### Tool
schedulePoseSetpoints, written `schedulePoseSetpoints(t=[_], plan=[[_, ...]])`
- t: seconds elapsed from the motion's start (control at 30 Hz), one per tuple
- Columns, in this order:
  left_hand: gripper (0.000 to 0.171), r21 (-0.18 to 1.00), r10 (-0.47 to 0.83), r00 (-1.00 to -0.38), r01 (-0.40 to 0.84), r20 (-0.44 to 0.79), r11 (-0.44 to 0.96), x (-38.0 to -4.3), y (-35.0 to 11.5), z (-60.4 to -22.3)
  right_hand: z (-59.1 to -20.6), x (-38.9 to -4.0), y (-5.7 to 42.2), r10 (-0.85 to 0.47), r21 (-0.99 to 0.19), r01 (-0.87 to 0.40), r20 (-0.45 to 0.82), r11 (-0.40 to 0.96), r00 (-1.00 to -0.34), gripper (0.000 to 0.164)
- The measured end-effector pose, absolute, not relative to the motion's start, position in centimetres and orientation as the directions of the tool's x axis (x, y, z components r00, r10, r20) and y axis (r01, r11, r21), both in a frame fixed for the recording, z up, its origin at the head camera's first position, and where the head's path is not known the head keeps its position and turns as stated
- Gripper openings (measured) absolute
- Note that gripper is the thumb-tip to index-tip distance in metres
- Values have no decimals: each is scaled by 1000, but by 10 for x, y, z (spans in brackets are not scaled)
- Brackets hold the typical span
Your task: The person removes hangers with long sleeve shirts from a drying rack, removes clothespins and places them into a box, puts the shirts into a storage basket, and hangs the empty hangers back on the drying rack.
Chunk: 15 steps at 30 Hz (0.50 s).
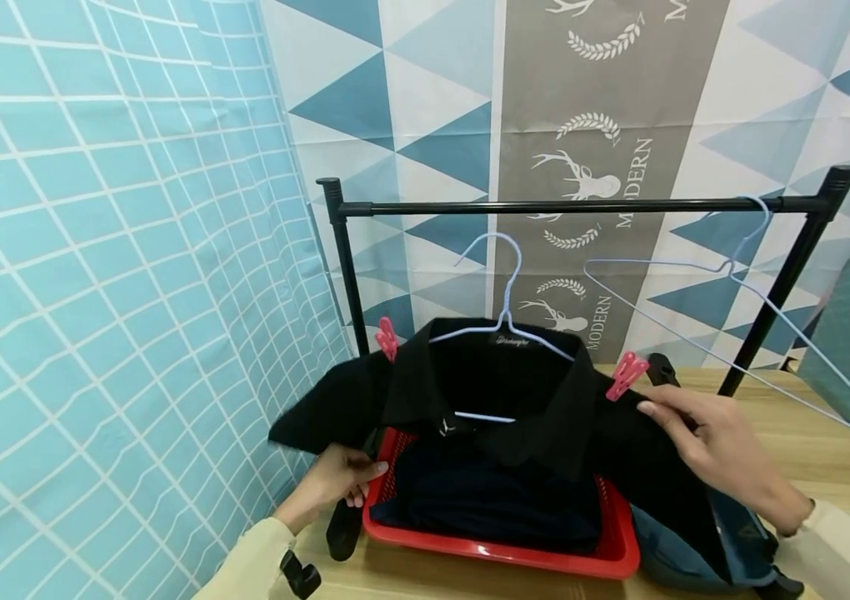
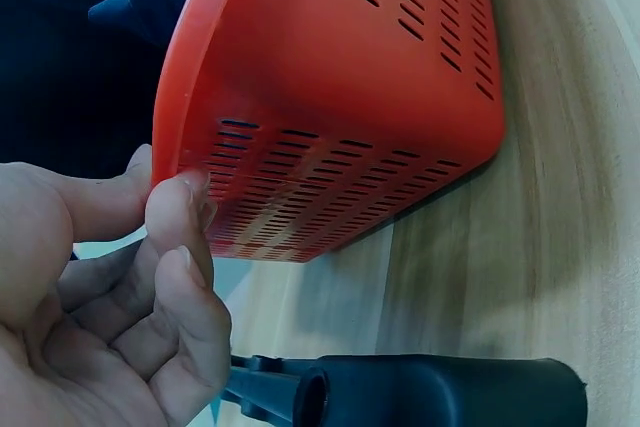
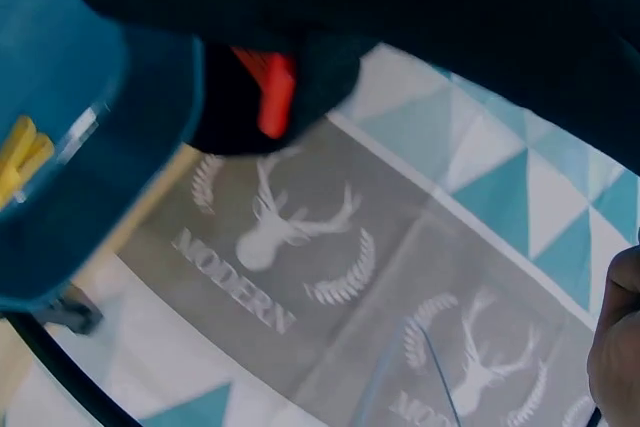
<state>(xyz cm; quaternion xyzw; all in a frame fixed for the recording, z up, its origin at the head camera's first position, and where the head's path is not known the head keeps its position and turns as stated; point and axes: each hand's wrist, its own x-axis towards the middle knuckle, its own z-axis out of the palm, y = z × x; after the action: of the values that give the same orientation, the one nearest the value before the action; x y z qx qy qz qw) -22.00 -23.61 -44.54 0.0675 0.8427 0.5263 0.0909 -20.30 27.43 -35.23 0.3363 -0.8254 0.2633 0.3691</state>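
A black collared shirt [image 1: 545, 433] is on a light purple hanger [image 1: 509, 292], its hook below the rod in the head view. Pink clothespins [image 1: 626, 375] sit at both shoulders. My right hand [image 1: 717, 442] pinches the shirt between thumb and fingers, just outside the clothespin on the right. Down at the left, my left hand [image 1: 335, 483] grips the rim of a red basket [image 1: 500, 550], and the left wrist view shows thumb and forefinger on either side of that rim [image 2: 185, 87]. Dark folded cloth [image 1: 485, 500] fills the basket under the shirt.
The black rack's rod [image 1: 425, 208] spans the back. Another hanger [image 1: 665, 262] hangs from its right end. A blue bin [image 3: 130, 197] with yellow things inside stands right of the basket. Close by the left hand is a black rack foot [image 2: 450, 392].
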Motion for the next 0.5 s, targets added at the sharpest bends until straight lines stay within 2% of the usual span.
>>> schedulePoseSetpoints(t=[0.23,0.37,0.5], plan=[[26,919,248,-969,76,-24,387,-221,-239,-448,-384,-200,266,-391,-236,-769,751,594,-533,34],[23,895,238,-971,98,-9,435,-220,-238,-447,-397,-199,265,-388,-282,-765,730,579,-563,37],[22,872,194,-980,54,-48,487,-216,-237,-446,-406,-199,265,-403,-306,-759,702,575,-587,37]])
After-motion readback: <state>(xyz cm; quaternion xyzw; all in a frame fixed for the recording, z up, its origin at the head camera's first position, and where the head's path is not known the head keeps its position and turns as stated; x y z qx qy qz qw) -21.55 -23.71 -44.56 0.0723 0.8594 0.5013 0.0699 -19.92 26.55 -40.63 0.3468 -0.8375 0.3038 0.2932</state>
